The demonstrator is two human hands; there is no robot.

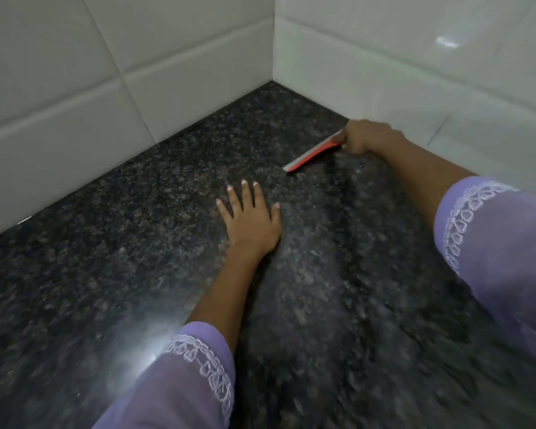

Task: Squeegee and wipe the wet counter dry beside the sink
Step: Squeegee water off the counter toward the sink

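White glazed wall tiles (75, 88) bordered the dark speckled granite counter (106, 258) on its far side and met in a corner. On the glossy stone the person's left hand (251, 218) lay flat, palm down, fingers spread open and holding nothing, a lilac lace-trimmed sleeve (183, 382) behind it. Farther right, near the tiled wall, the right hand (365, 137) was closed around the handle of an orange squeegee with a pale blade (311, 154), its edge resting on the counter near the corner.
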